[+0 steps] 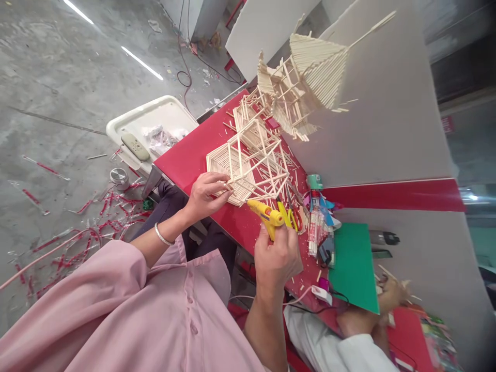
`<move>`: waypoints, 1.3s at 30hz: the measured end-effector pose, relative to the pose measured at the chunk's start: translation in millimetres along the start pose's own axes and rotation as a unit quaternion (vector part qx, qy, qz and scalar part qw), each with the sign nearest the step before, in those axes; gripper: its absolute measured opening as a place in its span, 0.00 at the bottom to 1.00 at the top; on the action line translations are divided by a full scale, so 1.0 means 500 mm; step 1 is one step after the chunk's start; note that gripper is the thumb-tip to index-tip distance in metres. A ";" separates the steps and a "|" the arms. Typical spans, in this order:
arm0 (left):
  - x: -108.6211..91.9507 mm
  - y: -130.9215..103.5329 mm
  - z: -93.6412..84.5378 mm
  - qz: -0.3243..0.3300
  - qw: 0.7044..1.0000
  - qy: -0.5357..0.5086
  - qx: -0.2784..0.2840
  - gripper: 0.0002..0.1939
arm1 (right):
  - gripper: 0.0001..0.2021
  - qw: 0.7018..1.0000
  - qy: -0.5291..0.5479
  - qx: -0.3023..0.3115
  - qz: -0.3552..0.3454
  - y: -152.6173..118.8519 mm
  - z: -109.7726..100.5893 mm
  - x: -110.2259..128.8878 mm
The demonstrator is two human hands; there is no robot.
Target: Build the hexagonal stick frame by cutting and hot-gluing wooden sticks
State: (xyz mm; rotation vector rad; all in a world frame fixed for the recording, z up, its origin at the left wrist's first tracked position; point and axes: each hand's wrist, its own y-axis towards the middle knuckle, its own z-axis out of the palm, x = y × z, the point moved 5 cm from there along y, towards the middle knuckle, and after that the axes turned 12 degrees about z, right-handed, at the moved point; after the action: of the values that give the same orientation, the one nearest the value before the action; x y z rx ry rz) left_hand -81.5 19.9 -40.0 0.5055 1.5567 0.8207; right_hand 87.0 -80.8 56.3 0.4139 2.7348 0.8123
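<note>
My right hand [278, 254] is wrapped round the handle of a yellow hot glue gun [267, 212]. Its nozzle points left, close to the near edge of a pale wooden-stick frame [258, 168]. At that frame's near left corner, the fingers of my left hand [209, 195] are pinched together on it; whether a separate small stick is between them I cannot tell. The open frame of thin sticks stands on the red table [189, 150], joined or close to a panel of parallel sticks. Beyond it rises a taller stick model with a pointed roof [320, 70].
Loose sticks, scissors [296, 219] and a green tape roll [314, 181] lie right of the frame. A green board [354, 263] stands near a co-worker's arm [358, 321]. Left is a white tray stool [155, 111]; wrappers [77, 248] litter the floor. A white partition [387, 113] borders the table.
</note>
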 end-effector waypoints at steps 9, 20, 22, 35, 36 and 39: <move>0.003 0.000 -0.002 -0.016 0.999 -0.034 0.004 0.11 | 0.14 1.000 0.003 0.007 0.005 0.000 0.000 -0.006; 0.002 -0.001 -0.004 -0.012 1.000 -0.021 0.007 0.10 | 0.12 1.000 0.002 -0.006 -0.002 0.002 -0.005 0.002; 0.002 -0.001 -0.004 -0.013 1.000 -0.015 0.008 0.10 | 0.12 1.000 0.003 -0.004 -0.001 0.002 -0.005 0.002; 0.000 0.001 -0.006 -0.002 1.000 -0.018 0.013 0.11 | 0.12 1.000 -0.007 -0.011 -0.016 0.001 -0.001 0.007; -0.001 0.001 -0.006 0.000 1.000 -0.020 0.011 0.11 | 0.12 1.000 -0.007 -0.013 -0.016 0.001 -0.001 0.007; -0.001 0.002 -0.005 -0.008 1.000 -0.016 0.020 0.11 | 0.12 1.000 -0.001 -0.013 -0.012 0.001 -0.001 0.006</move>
State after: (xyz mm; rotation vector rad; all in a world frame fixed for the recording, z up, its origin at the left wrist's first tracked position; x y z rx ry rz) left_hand -84.2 19.7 -39.2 0.5325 1.5484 0.7671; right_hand 84.0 -79.6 56.7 0.3749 2.7195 0.8397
